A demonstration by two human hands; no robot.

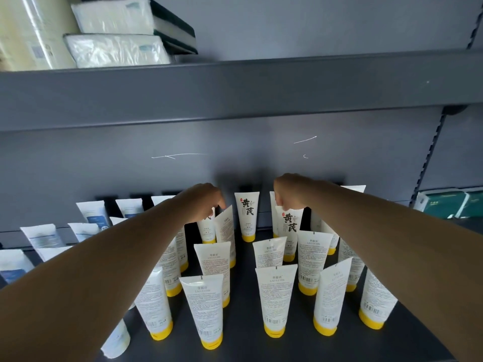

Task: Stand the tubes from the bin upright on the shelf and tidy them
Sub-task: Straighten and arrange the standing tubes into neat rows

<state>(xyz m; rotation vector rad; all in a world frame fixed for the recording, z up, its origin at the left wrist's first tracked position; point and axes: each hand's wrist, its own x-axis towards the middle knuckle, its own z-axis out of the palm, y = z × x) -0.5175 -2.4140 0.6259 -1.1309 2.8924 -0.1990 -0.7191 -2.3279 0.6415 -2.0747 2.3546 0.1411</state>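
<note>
**Back-row tidying: both hands at the far tubes**

Nearest the camera, yellow-capped white tubes (276,299) stand cap-down on the dark shelf (240,346), in loose rows. Their backs face the viewer: small print, barcodes and a heading that reads roughly "LAO LI SHI". At 8 o'clock stand white tubes with blue labels (41,237), text too small to read.

Both forearms reach over these rows toward 12 o'clock.

The left hand (206,202) has its fingers curled down onto the top edge of a tilted tube (225,226). This tube leans toward 1 o'clock, back side out. Whether the fingers pinch it or only touch it cannot be told.

The right hand (286,192) is curled over the top of a front-facing tube (288,228), long axis near vertical, printed with large black characters "黄芪". It appears to grip the crimped edge.

Between the hands, against the back wall, stands one more "黄芪" tube (247,216), upright and untouched.

Judgement: the tilted tube lies directly under the left hand, so that hand would straighten it. The bin is not in view.
</note>
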